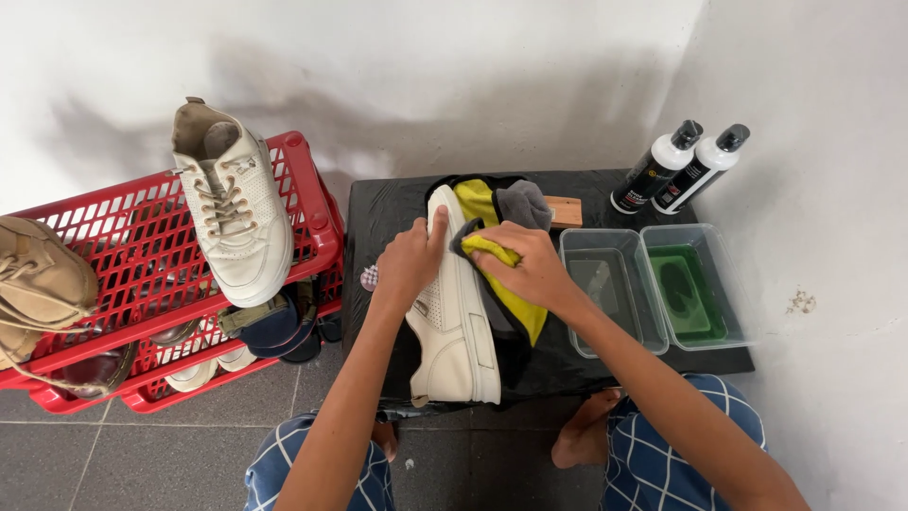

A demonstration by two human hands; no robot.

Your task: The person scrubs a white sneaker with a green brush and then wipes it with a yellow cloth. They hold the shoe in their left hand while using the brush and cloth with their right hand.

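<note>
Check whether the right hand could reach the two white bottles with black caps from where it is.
Probably yes: the right hand presses a yellow cloth, so it must let go; nothing stands before the bottles.

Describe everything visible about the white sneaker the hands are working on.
The white sneaker lies on its side on the black-covered table, its length running away from the person. It looks like smooth leather or faux leather, with a perforated panel and a thick white sole. The left hand steadies its far end, while the right hand presses a yellow cloth against its sole edge. A grey cloth lies just beyond it.
</note>
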